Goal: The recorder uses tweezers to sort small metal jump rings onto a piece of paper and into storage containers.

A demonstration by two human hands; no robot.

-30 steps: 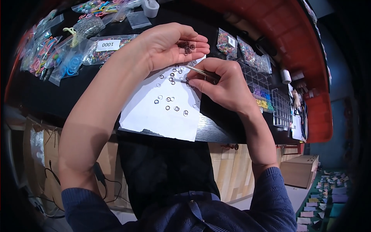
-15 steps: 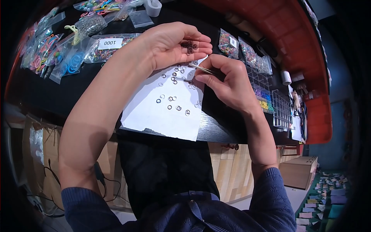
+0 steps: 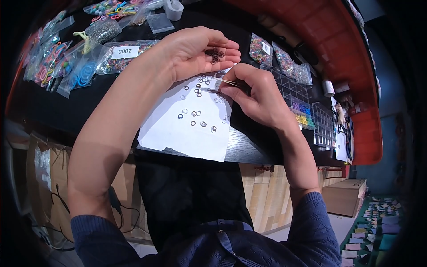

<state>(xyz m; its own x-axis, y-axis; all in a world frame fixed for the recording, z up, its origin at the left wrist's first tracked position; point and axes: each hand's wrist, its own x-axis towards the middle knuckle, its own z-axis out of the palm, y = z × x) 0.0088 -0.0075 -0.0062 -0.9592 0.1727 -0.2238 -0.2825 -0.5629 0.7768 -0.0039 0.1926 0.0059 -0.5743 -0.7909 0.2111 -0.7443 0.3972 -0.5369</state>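
Note:
Palm up and fingers slightly curled, my left hand holds a small heap of dark brown rings on its fingers. My right hand pinches thin metal tweezers, whose tips point left, just below the left fingers and over the far part of a white sheet of paper. Several small rings, dark and silvery or clear, lie scattered on that sheet. Whether the tweezer tips hold a ring is too small to tell.
Bags of coloured rings and bands cover the left of the black table. More bags of small coloured pieces stand beyond my right hand. A clear compartment box lies to the right, beside a red curved wall.
The tweezers in my right hand have come slightly nearer to me, away from the left fingers and toward the paper. My left hand stays cupped with the dark rings.

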